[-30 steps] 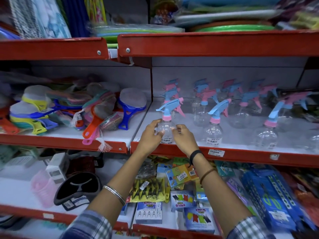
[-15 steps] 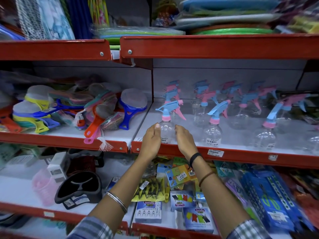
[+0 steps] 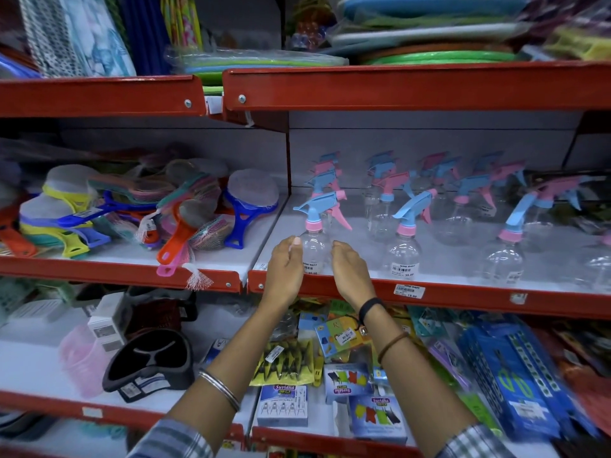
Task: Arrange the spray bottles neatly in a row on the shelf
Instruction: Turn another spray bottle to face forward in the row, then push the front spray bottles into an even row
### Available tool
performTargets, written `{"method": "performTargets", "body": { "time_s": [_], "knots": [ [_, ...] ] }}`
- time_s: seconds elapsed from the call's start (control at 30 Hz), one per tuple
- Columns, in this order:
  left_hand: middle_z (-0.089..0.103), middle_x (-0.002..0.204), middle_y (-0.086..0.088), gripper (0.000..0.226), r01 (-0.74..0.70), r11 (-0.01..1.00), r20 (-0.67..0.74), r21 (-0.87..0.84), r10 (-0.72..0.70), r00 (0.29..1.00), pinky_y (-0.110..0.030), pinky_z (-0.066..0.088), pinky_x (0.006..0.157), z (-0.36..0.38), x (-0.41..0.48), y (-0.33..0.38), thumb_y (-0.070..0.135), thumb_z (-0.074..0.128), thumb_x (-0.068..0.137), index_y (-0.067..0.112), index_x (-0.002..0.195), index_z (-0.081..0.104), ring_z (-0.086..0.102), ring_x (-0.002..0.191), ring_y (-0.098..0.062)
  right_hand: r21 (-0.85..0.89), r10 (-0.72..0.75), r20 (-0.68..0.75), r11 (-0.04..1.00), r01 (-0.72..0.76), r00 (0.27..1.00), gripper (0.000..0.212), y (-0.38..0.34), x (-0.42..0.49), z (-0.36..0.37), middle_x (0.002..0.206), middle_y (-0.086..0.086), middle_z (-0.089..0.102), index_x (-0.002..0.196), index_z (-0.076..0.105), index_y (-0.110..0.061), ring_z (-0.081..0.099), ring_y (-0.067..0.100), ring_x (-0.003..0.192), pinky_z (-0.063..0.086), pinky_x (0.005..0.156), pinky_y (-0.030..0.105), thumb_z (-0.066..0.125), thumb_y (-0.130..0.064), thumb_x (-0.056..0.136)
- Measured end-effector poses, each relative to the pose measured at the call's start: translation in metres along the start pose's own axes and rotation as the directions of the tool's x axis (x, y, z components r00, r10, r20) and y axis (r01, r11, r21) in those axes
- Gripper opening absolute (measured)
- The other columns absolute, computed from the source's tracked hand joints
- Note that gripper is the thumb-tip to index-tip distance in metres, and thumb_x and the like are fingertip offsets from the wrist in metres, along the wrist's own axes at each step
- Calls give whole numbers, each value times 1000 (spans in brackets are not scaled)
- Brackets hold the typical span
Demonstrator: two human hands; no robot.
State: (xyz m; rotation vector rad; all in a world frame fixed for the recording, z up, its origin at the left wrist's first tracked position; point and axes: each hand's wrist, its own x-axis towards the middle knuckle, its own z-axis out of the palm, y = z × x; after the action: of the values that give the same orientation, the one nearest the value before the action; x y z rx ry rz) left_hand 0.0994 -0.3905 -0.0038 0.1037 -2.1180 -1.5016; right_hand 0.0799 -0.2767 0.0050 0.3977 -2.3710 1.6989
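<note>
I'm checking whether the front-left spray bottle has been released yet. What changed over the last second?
Both hands let go: the left hand and right hand, which were clasped on the front-left spray bottle, have opened and drawn slightly apart, palms now flanking it without a grip. The bottle stayed upright at the shelf edge, and the other spray bottles did not move.

The red-edged shelf had clear spray bottles standing all over its white top, labels facing front.
</note>
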Motion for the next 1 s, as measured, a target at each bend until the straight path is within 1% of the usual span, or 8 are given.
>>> {"method": "performTargets", "body": {
  "time_s": [0.1,0.17,0.27,0.37,0.53,0.67,0.83,1.0],
  "knots": [
    [42,123,0,31,-133,991,-207,3,130,970,-29,35,97,8,-14,5,31,36,96,16,121,46,44,116,-15,80,-111,-139,989,123,984,26,4,-13,-12,93,-3,60,100,60,-15,53,11,86,38,67,14,40,-29,92],
    [42,116,4,25,-270,962,-216,35,271,938,-32,38,97,18,-27,11,30,39,94,20,116,46,44,114,-14,162,-151,-275,966,200,949,22,7,-22,-26,89,-4,66,88,62,-25,60,10,84,45,70,13,42,-33,88],
    [44,122,2,31,-417,907,112,61,409,906,-29,35,103,48,-45,18,33,39,93,19,119,46,41,119,-10,189,-133,-450,952,240,883,23,17,-29,-52,85,-5,67,81,60,-28,63,10,84,50,75,24,39,-35,88],
    [35,137,-3,41,-388,920,333,56,349,876,-22,19,109,84,-53,26,35,35,96,16,132,37,28,130,-10,139,-85,-558,971,194,826,31,31,-18,-82,93,4,65,90,61,-15,59,18,88,47,80,33,37,-34,89],
    [30,143,-5,51,-51,993,291,-105,80,953,-29,21,113,117,-52,46,41,26,96,13,138,30,29,135,-15,78,64,-322,996,-41,945,38,50,11,-112,118,9,56,106,57,-11,49,26,113,36,96,34,28,-34,96],
    [27,146,-1,57,9,991,272,-133,28,962,-24,20,109,127,-52,52,49,19,94,16,140,27,29,133,-10,95,150,-136,986,-138,979,53,53,14,-118,136,10,51,126,51,-14,46,24,124,32,103,35,22,-46,95],
    [30,149,0,59,82,983,264,-166,-36,964,-28,19,113,127,-44,55,52,16,93,20,141,28,29,133,-9,136,141,-148,983,-121,979,45,53,3,-123,100,5,63,82,62,-29,58,20,93,41,83,35,23,-49,94],
    [29,151,2,63,109,984,283,-139,-66,957,-22,17,107,126,-38,55,56,13,92,22,141,31,27,133,-6,77,88,-216,994,-73,972,55,60,-2,-121,84,4,57,90,59,-7,52,17,79,37,71,34,24,-49,94]
  ]
}}
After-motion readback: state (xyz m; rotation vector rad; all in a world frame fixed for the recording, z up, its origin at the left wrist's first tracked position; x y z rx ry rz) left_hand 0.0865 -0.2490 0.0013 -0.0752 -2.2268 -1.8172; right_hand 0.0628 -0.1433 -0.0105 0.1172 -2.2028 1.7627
